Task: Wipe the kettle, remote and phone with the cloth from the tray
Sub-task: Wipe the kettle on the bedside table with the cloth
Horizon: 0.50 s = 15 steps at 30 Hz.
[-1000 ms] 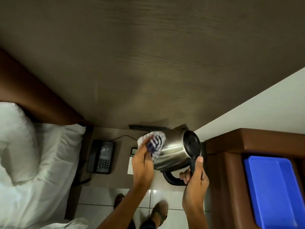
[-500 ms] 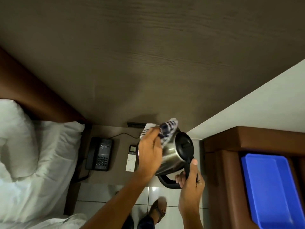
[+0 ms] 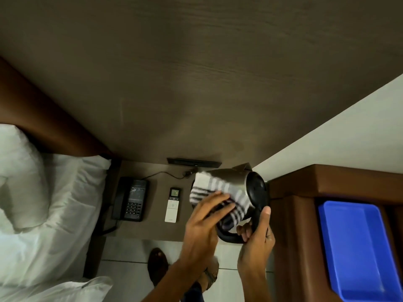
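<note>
**Kettle tipped on its side under the cloth**

The blue tray (image 3: 357, 247) sits in a wooden recess at the right; nothing can be seen in it. No brand or lettering is legible anywhere: the marks on the phone (image 3: 130, 199) and the remote (image 3: 173, 203) are too small to read.

The steel kettle (image 3: 235, 184) is held above the right end of the table (image 3: 152, 225), tilted so its long axis runs roughly left to right, with the black lid facing right and the base toward the left. The right hand (image 3: 257, 234) is wrapped around the black handle, thumb up along it. The left hand (image 3: 205, 223) presses the striped cloth (image 3: 218, 190) flat against the kettle's side, fingers spread over it.

The remote lies flat on the table just left of the kettle, long axis front to back, its small screen at the far end. The phone lies further left, near the bed (image 3: 54, 203), its handset along its left side and its cord running toward the wall.
</note>
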Available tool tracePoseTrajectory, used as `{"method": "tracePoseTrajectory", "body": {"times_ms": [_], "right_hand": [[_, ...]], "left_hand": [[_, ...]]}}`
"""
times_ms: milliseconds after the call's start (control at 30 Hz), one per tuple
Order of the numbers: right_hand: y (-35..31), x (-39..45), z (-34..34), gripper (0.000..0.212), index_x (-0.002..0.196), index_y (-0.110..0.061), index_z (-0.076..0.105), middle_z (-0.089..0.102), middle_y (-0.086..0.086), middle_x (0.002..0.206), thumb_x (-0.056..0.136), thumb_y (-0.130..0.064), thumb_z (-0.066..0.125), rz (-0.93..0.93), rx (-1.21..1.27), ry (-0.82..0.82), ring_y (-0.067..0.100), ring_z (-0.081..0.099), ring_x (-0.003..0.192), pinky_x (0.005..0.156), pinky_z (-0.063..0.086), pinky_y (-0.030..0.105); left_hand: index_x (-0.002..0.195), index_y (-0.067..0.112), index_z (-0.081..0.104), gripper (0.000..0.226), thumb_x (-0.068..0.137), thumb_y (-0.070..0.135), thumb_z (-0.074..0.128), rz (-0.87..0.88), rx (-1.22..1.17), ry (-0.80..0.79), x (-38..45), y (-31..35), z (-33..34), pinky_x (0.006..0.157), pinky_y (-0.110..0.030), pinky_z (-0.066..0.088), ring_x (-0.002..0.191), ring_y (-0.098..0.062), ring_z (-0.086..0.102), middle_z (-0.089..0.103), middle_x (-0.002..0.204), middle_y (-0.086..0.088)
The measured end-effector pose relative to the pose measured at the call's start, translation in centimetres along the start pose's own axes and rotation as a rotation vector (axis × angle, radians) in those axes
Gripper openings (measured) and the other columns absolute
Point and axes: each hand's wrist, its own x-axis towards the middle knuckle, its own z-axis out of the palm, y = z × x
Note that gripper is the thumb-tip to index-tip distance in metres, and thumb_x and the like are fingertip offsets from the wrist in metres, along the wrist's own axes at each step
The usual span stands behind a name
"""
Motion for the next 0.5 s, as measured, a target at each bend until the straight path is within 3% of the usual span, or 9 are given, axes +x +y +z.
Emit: {"method": "tracePoseTrajectory", "body": {"times_ms": [67,133,200,267,367,433,500], "right_hand": [[-0.2,0.4,-0.3,0.064,0.064,-0.022,0.05,0.037,0.0,0.058,0.093,-0.078,0.063,-0.019,0.004,-0.015,0.015,0.036,0.052,0.056,0.041,0.035],[0.0,0.5,-0.3,0.065,0.063,-0.022,0.052,0.038,0.001,0.057,0.092,-0.079,0.063,-0.024,-0.005,-0.033,0.015,0.038,0.051,0.056,0.046,0.031],[0.1,0.4,0.1,0.066,0.063,-0.021,0.052,0.038,0.0,0.056,0.09,-0.081,0.064,0.0,0.017,-0.043,0.015,0.039,0.05,0.058,0.048,0.033],[0.1,0.5,0.5,0.064,0.062,-0.023,0.054,0.039,-0.001,0.056,0.089,-0.08,0.065,0.02,0.047,-0.05,0.013,0.039,0.05,0.059,0.046,0.035],[0.3,0.8,0.4,0.061,0.061,-0.026,0.054,0.041,-0.003,0.056,0.092,-0.078,0.064,0.017,0.04,-0.049,0.012,0.039,0.05,0.06,0.043,0.036],[0.8,1.1,0.2,0.06,0.062,-0.026,0.057,0.04,-0.003,0.056,0.091,-0.079,0.064,0.007,0.014,-0.025,0.013,0.039,0.052,0.061,0.045,0.036],[1.7,1.5,0.1,0.058,0.065,-0.027,0.062,0.041,-0.003,0.058,0.089,-0.08,0.065,0.012,-0.015,-0.001,0.013,0.04,0.055,0.064,0.044,0.037]], "left_hand": [[0.134,0.023,0.062,0.044,0.101,-0.003,0.048,-0.216,-0.125,0.128,-1.7,-1.4,-0.5,0.111,-0.045,0.051,0.138,-0.026,0.056,0.063,0.142,0.004],[0.132,0.025,0.061,0.05,0.096,-0.009,0.05,-0.373,-0.07,0.255,-0.1,-1.5,-0.6,0.106,-0.043,0.055,0.135,-0.016,0.057,0.059,0.142,0.007],[0.134,0.03,0.062,0.062,0.093,-0.014,0.05,-0.305,-0.033,0.331,2.8,-0.7,-0.1,0.109,-0.038,0.054,0.137,-0.013,0.055,0.058,0.145,0.005],[0.139,0.03,0.06,0.057,0.096,-0.007,0.05,-0.06,-0.021,0.177,4.2,0.1,0.9,0.117,-0.036,0.045,0.143,-0.018,0.049,0.054,0.151,0.002],[0.147,0.026,0.049,0.05,0.1,0.01,0.057,0.236,0.233,-0.026,1.2,-2.1,0.8,0.122,-0.039,0.039,0.147,-0.021,0.045,0.048,0.155,0.001],[0.148,0.022,0.047,0.058,0.095,0.003,0.062,0.154,0.292,-0.055,-1.3,-4.9,-0.1,0.122,-0.037,0.038,0.148,-0.015,0.041,0.047,0.156,0.001],[0.144,0.011,0.054,0.049,0.096,0.005,0.054,-0.1,0.256,-0.044,-2.8,-7.3,-1.0,0.12,-0.037,0.039,0.146,-0.004,0.037,0.045,0.154,0.003]]}}
